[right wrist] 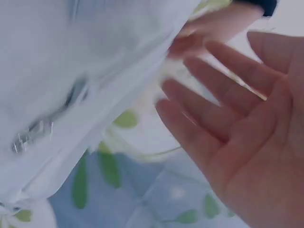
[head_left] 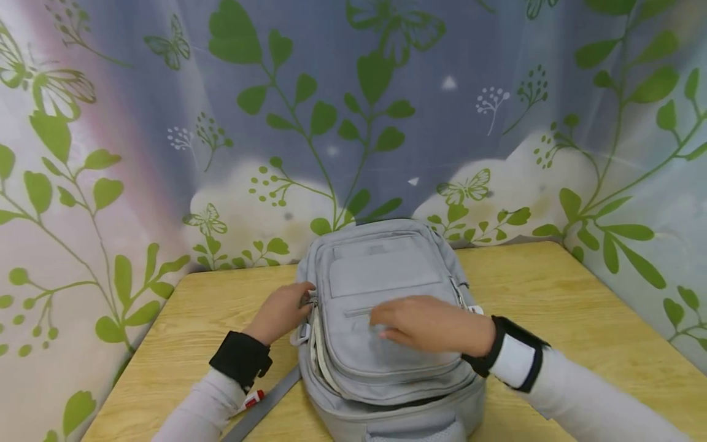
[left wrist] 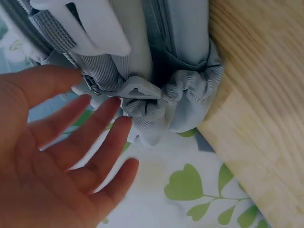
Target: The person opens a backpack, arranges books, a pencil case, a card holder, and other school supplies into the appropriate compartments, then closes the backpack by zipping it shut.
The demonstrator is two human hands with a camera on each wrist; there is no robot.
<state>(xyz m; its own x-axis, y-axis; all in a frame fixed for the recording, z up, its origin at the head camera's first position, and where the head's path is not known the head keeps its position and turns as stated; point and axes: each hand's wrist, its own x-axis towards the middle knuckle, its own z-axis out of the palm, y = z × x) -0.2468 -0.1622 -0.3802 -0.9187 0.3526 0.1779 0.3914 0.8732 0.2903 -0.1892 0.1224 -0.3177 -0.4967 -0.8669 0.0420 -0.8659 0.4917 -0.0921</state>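
A grey backpack lies on the wooden table, its zipped opening partly apart along the left side and near edge. At its left side is my left hand, beside a zipper pull. In the left wrist view the fingers of that hand are loosely spread, with nothing held between them. Over the front panel hovers my right hand. The right wrist view shows its fingers extended and apart from the blurred bag.
A grey strap trails from the bag's left side across the wooden table. Near my left sleeve lies a small red-and-white object, partly hidden. A leaf-and-butterfly patterned curtain hangs behind and on both sides.
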